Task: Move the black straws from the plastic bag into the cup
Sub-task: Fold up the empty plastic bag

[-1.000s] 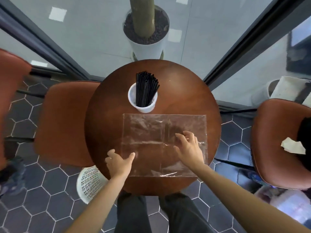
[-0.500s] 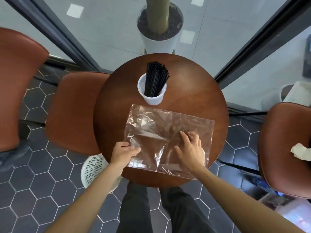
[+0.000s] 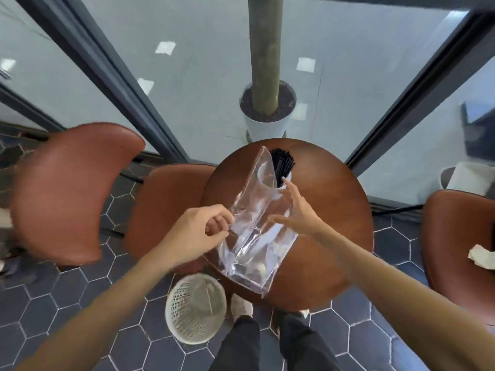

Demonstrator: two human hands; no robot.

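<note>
A bunch of black straws (image 3: 282, 165) stands upright in a white cup (image 3: 286, 181) at the far side of the round wooden table (image 3: 332, 210). The cup is mostly hidden behind the clear plastic bag (image 3: 254, 226), which hangs lifted off the table, empty and crumpled. My left hand (image 3: 198, 231) pinches the bag's left edge. My right hand (image 3: 297, 210) is spread with straight fingers beside the bag's right edge, fingertips near the cup.
A white perforated waste basket (image 3: 195, 307) stands on the hexagon-tiled floor by my feet. Brown chairs sit to the left (image 3: 67, 194), behind the table's left side (image 3: 166, 204) and at the right (image 3: 460, 250). A potted trunk (image 3: 266, 116) stands behind glass.
The bag was lying flat on the table under both hands; my left hand has lifted it up and turned it on end. My right hand has come off it. The view has pulled back.
</note>
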